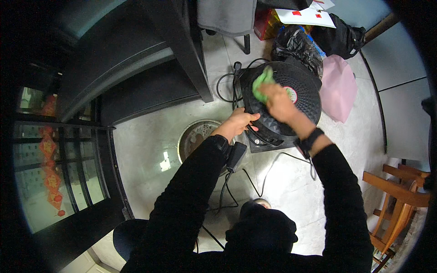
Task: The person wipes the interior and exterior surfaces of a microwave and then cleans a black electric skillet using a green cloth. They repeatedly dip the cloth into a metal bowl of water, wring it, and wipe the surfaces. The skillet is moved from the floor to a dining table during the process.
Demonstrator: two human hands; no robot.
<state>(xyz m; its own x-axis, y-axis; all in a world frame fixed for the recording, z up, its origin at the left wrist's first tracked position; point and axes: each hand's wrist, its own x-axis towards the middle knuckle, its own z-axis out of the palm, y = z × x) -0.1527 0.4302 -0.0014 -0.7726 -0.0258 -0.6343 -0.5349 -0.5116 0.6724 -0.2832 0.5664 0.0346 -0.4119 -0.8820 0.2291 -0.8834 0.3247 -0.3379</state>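
A round black pan-like appliance (306,113) with a dimpled surface and a small round red-and-white label lies on the floor in front of me. My left hand (237,123) grips its near left rim, thumb on top. A green cloth (262,83) is bunched under my right hand (279,103), pressed on the upper left of the dimpled surface; both are blurred by motion. Beneath the round part, the corner of a flat black base (266,147) shows. Left of it, partly behind my left forearm, stands a round metal basin (185,142) with cloudy water in it.
Black cables (235,86) lie left of the appliance, and more trail toward my feet. A pink bag (339,88) and a black plastic bag (298,48) sit beyond it. Dark furniture (150,86) is at the left, a wooden chair (396,195) at the lower right.
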